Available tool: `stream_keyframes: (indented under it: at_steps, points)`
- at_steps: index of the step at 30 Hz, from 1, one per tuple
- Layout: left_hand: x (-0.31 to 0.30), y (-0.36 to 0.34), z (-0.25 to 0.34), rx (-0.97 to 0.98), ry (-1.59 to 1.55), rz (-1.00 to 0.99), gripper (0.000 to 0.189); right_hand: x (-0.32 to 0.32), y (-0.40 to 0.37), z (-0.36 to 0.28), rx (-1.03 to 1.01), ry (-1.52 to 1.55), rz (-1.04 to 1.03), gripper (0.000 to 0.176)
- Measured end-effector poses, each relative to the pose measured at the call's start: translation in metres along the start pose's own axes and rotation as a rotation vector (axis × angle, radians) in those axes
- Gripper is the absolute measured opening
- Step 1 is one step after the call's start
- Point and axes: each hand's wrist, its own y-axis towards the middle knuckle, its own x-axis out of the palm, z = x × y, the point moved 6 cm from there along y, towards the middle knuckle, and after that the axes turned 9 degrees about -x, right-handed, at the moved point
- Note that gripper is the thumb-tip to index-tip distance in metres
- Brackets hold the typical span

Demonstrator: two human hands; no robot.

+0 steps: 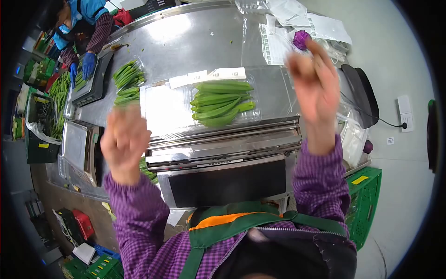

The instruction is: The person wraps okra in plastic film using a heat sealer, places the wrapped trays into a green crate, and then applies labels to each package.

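My left hand (124, 142) is raised over the left side of a metal wrapping machine (223, 151), its fingers curled but smeared by motion. My right hand (317, 88) is up at the machine's right side, beside a purple crumpled ball (301, 40); blur hides how its fingers are set. Between the hands, a clear tray of okra (222, 104) lies on the machine's top, apart from both. Along the tray's far edge runs a strip of white printed labels (209, 76). I cannot make out anything in either hand.
A co-worker's blue-gloved hand (88, 65) is over a scale (95, 86) at far left. Bundles of okra (128, 75) lie nearby. A second scale (79, 144) stands at left, a green crate (364, 204) at right. Papers (288, 14) lie at the back.
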Motion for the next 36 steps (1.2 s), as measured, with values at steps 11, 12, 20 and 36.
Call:
stream_keyframes:
  at_steps: [11,12,20,36]
  points:
    - [-0.139,0.087,-0.048,-0.233,1.077,0.638,0.040,-0.088,-0.021,0.126,0.380,-0.979,-0.204,0.038]
    - [-0.134,0.079,-0.050,-0.233,1.079,0.640,0.040,-0.084,-0.025,0.122,0.591,-0.889,-0.199,0.040]
    - [-0.064,-0.026,-0.102,-0.550,0.864,0.518,0.055,-0.052,-0.122,0.058,1.004,-0.616,-0.205,0.033]
    - [-0.102,-0.189,-0.212,-0.819,0.705,0.821,0.050,-0.076,-0.295,0.036,1.028,-1.012,-0.173,0.032]
